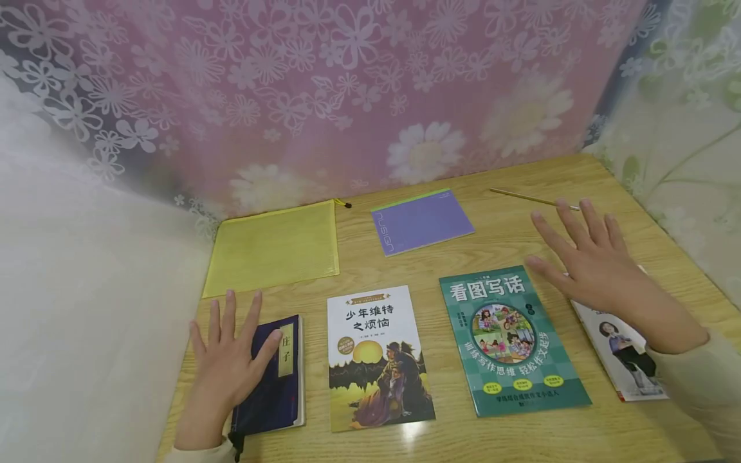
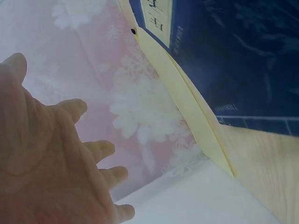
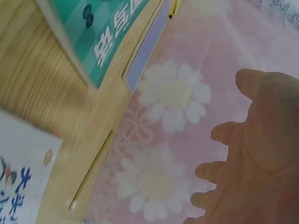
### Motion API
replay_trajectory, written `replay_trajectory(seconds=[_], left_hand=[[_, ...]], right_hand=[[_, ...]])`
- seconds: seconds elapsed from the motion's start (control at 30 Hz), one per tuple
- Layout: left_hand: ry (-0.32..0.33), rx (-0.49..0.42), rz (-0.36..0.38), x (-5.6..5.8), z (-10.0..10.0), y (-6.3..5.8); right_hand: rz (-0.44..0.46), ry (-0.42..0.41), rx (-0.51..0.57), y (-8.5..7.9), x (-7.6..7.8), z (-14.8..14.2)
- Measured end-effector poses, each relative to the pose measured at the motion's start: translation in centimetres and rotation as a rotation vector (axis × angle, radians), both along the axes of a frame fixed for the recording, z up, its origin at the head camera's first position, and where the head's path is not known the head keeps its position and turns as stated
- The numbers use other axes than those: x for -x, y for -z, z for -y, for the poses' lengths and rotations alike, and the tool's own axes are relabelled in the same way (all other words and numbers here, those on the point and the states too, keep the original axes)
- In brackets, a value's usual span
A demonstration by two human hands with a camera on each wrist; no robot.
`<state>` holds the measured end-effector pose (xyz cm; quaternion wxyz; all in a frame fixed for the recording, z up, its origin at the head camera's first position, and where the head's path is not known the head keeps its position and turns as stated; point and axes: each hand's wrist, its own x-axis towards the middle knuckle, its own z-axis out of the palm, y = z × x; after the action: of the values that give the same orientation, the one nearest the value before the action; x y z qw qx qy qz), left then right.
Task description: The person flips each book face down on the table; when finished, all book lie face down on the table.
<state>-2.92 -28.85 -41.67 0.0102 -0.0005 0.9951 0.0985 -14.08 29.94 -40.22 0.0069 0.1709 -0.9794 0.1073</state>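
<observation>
Head view: my left grip (image 1: 231, 366) and right grip (image 1: 599, 273) are hanging wide and empty, the navy book (image 1: 269, 402) lying near the bench's (image 1: 405, 270) left edge, probably feeling light, flexible, pinchable along its page edge (image 1: 301, 405).

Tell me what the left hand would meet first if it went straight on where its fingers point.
Probably the flat yellow rectangular pouch ahead of the left hand in the head view. Depth is unclear: if raised enough, the hand could pass over it to the pink, white-flowered backdrop behind.
</observation>
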Motion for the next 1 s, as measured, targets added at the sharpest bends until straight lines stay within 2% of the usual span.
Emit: replay_trajectory(seconds=[0.13,0.37,0.47,0.63,0.8,1.0], left_hand=[[-0.024,-0.013,0.056,-1.0,0.9,-0.1],[-0.108,0.023,0.261,-2.4,2.4,-0.5],[-0.165,-0.016,0.317,-3.0,3.2,-0.5],[-0.251,-0.087,0.357,-4.2,4.4,-0.5],[-0.295,-0.117,0.432,-5.7,5.0,-0.2],[-0.355,-0.162,0.504,-7.1,5.0,-0.2]], right_hand=[[0.078,-0.056,0.040,-0.2,1.0,2.2],[0.273,-0.288,0.236,-0.4,3.0,7.2],[0.330,-0.365,0.293,0.0,4.1,9.7],[0.428,-0.439,0.332,0.6,5.6,14.6],[0.518,-0.531,0.354,1.1,6.4,18.8],[0.716,-0.544,0.461,1.7,7.4,22.7]])
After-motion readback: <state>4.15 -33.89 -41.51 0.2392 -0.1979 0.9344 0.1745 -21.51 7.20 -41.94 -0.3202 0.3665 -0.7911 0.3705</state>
